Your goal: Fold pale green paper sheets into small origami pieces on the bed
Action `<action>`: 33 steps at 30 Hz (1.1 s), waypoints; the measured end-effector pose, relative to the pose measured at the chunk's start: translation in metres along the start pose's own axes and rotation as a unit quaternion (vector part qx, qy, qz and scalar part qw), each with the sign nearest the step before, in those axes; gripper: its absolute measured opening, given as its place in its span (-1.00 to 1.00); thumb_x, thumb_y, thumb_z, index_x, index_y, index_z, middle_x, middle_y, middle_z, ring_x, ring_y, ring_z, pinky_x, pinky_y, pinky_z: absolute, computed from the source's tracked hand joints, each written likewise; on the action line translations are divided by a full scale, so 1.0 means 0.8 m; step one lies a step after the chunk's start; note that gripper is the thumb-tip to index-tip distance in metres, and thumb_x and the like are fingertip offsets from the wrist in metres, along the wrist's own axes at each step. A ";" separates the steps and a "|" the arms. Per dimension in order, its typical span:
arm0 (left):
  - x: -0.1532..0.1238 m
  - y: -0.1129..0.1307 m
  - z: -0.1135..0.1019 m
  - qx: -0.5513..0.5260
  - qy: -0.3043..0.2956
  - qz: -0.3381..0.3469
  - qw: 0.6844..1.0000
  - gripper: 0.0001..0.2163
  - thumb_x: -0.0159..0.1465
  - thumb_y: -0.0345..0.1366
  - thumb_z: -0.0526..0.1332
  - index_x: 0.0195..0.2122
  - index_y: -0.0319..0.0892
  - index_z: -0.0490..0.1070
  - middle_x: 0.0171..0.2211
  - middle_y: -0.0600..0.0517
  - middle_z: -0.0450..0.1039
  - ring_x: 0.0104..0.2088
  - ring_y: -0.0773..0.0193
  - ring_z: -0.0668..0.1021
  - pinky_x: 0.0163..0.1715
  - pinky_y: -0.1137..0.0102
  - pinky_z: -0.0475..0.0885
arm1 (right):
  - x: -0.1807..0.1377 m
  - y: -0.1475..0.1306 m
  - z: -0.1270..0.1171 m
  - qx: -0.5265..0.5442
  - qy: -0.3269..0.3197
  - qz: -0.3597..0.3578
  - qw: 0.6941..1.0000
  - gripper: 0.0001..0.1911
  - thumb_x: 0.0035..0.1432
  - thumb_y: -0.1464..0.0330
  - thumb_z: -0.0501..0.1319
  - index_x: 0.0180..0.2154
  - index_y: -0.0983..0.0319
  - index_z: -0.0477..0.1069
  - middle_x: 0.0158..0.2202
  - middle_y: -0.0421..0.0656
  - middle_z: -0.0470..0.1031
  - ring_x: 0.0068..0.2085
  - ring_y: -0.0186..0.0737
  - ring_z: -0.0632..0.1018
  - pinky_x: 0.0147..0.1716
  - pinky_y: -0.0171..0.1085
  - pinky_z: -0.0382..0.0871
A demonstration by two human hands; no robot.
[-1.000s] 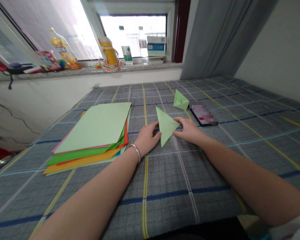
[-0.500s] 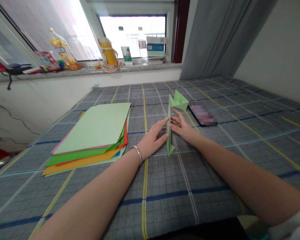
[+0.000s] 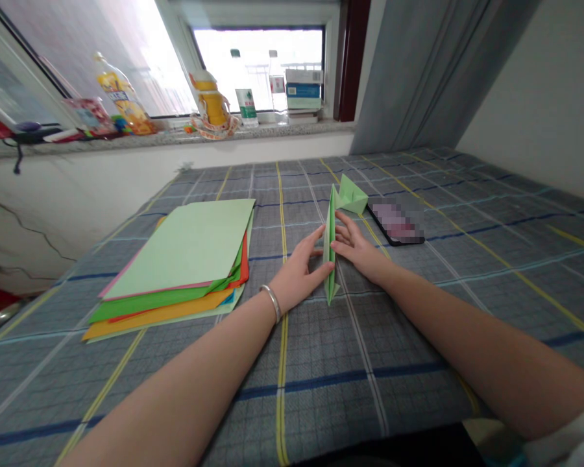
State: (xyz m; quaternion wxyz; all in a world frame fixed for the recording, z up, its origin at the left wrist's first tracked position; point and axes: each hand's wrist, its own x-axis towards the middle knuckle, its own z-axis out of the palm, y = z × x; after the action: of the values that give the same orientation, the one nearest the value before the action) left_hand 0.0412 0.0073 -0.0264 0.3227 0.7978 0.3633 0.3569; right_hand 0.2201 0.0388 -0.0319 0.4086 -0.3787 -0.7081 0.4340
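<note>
A light green folded paper [image 3: 329,246] stands on edge on the plaid cloth, seen nearly edge-on. My left hand [image 3: 299,272], a silver bangle on its wrist, presses flat against its left side with fingers stretched out. My right hand [image 3: 357,246] presses against its right side, fingers straight too. The two palms sandwich the paper between them. A second folded green paper shape [image 3: 353,194] rests just beyond, touching nothing.
A stack of coloured paper sheets [image 3: 180,259] lies to the left. A dark phone [image 3: 396,224] lies to the right of the hands. The plaid cloth [image 3: 418,337] covers the whole surface. Bottles and boxes [image 3: 214,104] line the windowsill [image 3: 126,139] behind.
The green paper, a flat triangle lying under both hands a second ago, has been raised and squeezed upright between my palms. Since half a second ago it has barely shifted.
</note>
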 end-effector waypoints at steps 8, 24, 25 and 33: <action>0.003 -0.004 -0.006 0.036 0.020 0.016 0.999 -0.35 0.17 -0.43 0.03 0.31 -0.13 -0.11 0.32 -0.05 -0.02 0.29 0.17 0.12 0.26 0.19 0.09 | -0.003 -0.008 -0.002 0.032 -0.021 -0.020 0.999 -0.22 0.06 0.40 0.05 0.28 0.14 -0.22 0.26 -0.05 0.12 0.22 -0.20 0.25 0.19 -0.07 0.15; 0.008 -0.014 -0.019 0.125 0.114 0.006 0.986 -0.66 0.35 -0.33 -0.06 0.06 -0.20 0.36 0.03 -0.04 0.43 0.03 0.19 0.45 0.08 0.24 0.32 | -0.001 0.003 -0.007 -0.039 0.038 -0.050 0.997 -0.51 0.10 0.35 0.10 0.10 0.12 0.15 0.05 -0.08 0.40 -0.04 -0.17 0.49 -0.06 -0.11 0.40; 0.008 -0.015 -0.021 0.133 0.114 0.008 0.985 -0.66 0.35 -0.34 -0.06 0.06 -0.21 0.36 0.03 -0.04 0.43 0.03 0.19 0.45 0.09 0.25 0.32 | -0.002 0.001 -0.009 -0.083 0.053 -0.059 0.993 -0.58 0.12 0.31 0.11 0.05 0.13 0.20 0.01 -0.07 0.42 -0.08 -0.18 0.51 -0.13 -0.14 0.43; 0.009 -0.024 -0.031 0.164 0.087 0.011 0.982 -0.60 0.25 -0.49 -0.07 0.06 -0.18 0.37 0.08 0.00 0.40 0.08 0.26 0.41 0.15 0.25 0.28 | -0.013 -0.023 -0.026 -0.422 0.085 -0.047 0.901 -0.89 0.17 0.28 0.13 -0.28 0.17 0.33 -0.31 -0.19 0.55 -0.30 -0.19 0.56 -0.35 -0.24 0.35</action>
State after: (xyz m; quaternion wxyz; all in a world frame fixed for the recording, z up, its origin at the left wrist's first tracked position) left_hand 0.0181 0.0294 -0.0253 0.1503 0.8097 0.4351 0.3639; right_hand 0.2392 0.0297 -0.0112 0.2887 -0.5172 -0.8046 0.0408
